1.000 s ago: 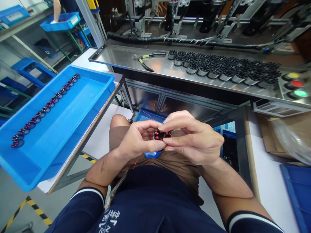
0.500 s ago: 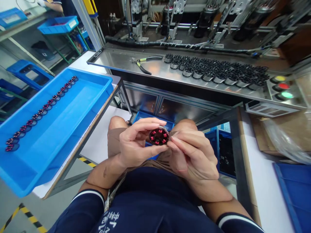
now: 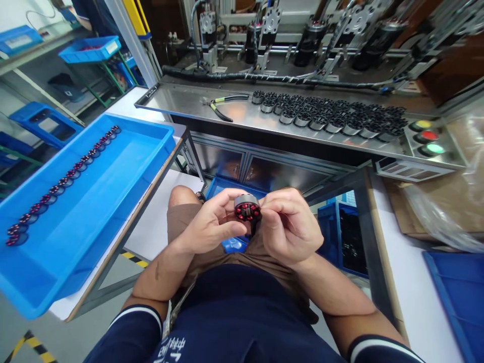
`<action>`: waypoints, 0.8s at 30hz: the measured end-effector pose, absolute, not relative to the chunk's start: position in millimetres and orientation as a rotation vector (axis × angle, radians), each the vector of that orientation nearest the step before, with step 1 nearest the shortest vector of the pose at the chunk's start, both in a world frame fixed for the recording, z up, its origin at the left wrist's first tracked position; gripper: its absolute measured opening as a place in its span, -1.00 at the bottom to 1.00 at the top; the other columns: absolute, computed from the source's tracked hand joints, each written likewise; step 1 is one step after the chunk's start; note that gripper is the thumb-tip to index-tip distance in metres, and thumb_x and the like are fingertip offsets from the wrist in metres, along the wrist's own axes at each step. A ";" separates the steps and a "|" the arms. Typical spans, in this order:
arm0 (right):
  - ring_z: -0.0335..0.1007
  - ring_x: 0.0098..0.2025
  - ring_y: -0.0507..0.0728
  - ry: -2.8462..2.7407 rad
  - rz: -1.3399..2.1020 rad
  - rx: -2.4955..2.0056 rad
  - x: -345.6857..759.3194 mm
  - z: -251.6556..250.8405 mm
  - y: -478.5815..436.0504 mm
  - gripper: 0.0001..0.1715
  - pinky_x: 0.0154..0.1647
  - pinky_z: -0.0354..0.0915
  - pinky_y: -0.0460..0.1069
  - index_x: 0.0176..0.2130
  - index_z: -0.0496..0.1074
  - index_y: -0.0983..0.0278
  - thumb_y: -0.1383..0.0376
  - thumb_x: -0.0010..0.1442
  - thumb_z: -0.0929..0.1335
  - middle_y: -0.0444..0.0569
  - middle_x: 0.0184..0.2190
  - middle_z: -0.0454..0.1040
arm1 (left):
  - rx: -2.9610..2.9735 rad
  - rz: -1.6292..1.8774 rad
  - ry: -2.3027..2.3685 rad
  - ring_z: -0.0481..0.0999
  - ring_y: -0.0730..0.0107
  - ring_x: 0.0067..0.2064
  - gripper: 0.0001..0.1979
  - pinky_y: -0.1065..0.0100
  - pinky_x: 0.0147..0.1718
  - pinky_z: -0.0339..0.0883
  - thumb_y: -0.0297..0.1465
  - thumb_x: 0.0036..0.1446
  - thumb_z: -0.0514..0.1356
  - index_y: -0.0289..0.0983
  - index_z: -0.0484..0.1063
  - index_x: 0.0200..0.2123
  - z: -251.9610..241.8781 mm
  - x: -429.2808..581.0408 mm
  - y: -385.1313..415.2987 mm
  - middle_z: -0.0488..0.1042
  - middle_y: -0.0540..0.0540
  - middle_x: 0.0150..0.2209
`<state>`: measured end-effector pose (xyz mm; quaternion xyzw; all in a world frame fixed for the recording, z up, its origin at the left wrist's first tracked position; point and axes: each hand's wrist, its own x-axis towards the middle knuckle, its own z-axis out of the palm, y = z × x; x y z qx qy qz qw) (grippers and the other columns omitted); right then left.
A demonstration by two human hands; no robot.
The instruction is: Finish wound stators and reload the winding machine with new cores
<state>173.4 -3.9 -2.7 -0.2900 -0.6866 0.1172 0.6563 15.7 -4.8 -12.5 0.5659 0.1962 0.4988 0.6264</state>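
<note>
Above my lap, my left hand [image 3: 215,219] holds a motor stator [image 3: 247,207], a short round part with a grey metal side and red wire coils set in a black frame. The coil face is tilted toward me. My right hand [image 3: 289,224] is at the stator's right edge, thumb and forefinger pinched on a thin red wire [image 3: 288,218] that trails across the fingers. Another thin wire end shows by the left fingers. Part of the stator's left side is hidden behind my left fingers.
On my left, a blue tray [image 3: 124,171] holds a row of wound stators [image 3: 71,174]. Pliers [image 3: 227,103] and several rows of black-topped stators [image 3: 317,121] lie on the metal ledge before the winding machine. Buttons [image 3: 429,135] are at its right end. A blue crate [image 3: 454,297] is at right.
The stator has turned in my left hand, so its grey side now shows above the coils. My right hand has shifted slightly left and up. The camera view has moved a little.
</note>
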 end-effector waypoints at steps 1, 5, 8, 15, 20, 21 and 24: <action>0.41 -0.40 0.06 -1.583 0.264 -0.663 175.6 -2.2 -3.5 -0.88 -0.45 0.31 -0.03 -0.30 0.40 0.23 0.43 0.30 0.35 -0.08 -0.43 0.46 | 1.266 1.079 0.415 0.63 0.41 -0.40 -0.59 0.47 -0.42 0.53 -0.18 0.16 0.35 -0.19 0.43 0.03 -12.3 13.3 -3.6 0.59 -0.05 -0.36; 0.42 -0.39 0.04 -1.675 0.218 -0.705 182.1 -0.7 -2.9 -0.88 -0.42 0.32 -0.03 -0.28 0.41 0.24 0.45 0.28 0.37 -0.08 -0.41 0.48 | 1.139 1.040 0.408 0.64 0.36 -0.39 -0.62 0.45 -0.44 0.51 -0.13 0.22 0.29 -0.21 0.43 0.01 -13.1 13.0 -2.2 0.60 -0.07 -0.37; 0.42 -0.39 0.03 -1.674 0.193 -0.726 183.8 -0.2 -2.5 -0.85 -0.42 0.32 -0.05 -0.28 0.41 0.25 0.49 0.25 0.38 -0.10 -0.41 0.48 | 1.095 1.064 0.412 0.64 0.39 -0.36 -0.58 0.45 -0.42 0.52 -0.12 0.25 0.25 -0.20 0.43 0.08 -14.3 15.1 -2.0 0.60 -0.08 -0.30; 0.41 -0.41 0.02 -1.601 0.345 -0.772 181.9 3.9 -2.5 -0.82 -0.40 0.33 -0.06 -0.35 0.42 0.26 0.51 0.24 0.39 -0.14 -0.48 0.44 | 1.288 1.234 0.409 0.60 0.29 -0.01 -0.80 0.38 -0.15 0.54 -0.27 0.23 0.31 -0.18 0.56 -0.11 -7.7 7.3 0.1 0.50 -0.16 0.08; 0.39 -0.42 0.01 -1.577 0.453 -0.716 182.2 7.6 -2.8 -0.79 -0.42 0.34 -0.08 -0.37 0.41 0.26 0.52 0.26 0.36 -0.15 -0.52 0.41 | 1.246 1.360 0.421 0.57 0.18 0.12 -0.72 0.17 0.08 0.49 -0.38 0.04 0.45 -0.20 0.40 -0.28 -2.2 12.4 -2.3 0.58 -0.06 -0.02; 0.40 -0.41 0.01 -1.594 0.426 -0.695 183.1 7.8 -2.7 -0.81 -0.42 0.35 -0.08 -0.35 0.41 0.26 0.51 0.26 0.37 -0.14 -0.50 0.43 | 1.206 1.378 0.424 0.56 0.16 0.14 -0.65 0.16 0.09 0.49 -0.36 -0.01 0.49 -0.19 0.39 -0.26 -2.1 14.0 -2.6 0.59 -0.06 -0.02; 0.43 -0.40 0.03 -1.703 0.263 -0.637 187.2 8.1 -2.2 -0.87 -0.43 0.38 -0.07 -0.29 0.42 0.26 0.47 0.26 0.39 -0.09 -0.44 0.48 | 1.083 1.262 0.455 0.64 0.25 0.00 -0.47 0.35 -0.07 0.55 -0.18 -0.11 0.52 -0.21 0.40 -0.13 -2.8 16.0 -1.9 0.62 -0.09 -0.09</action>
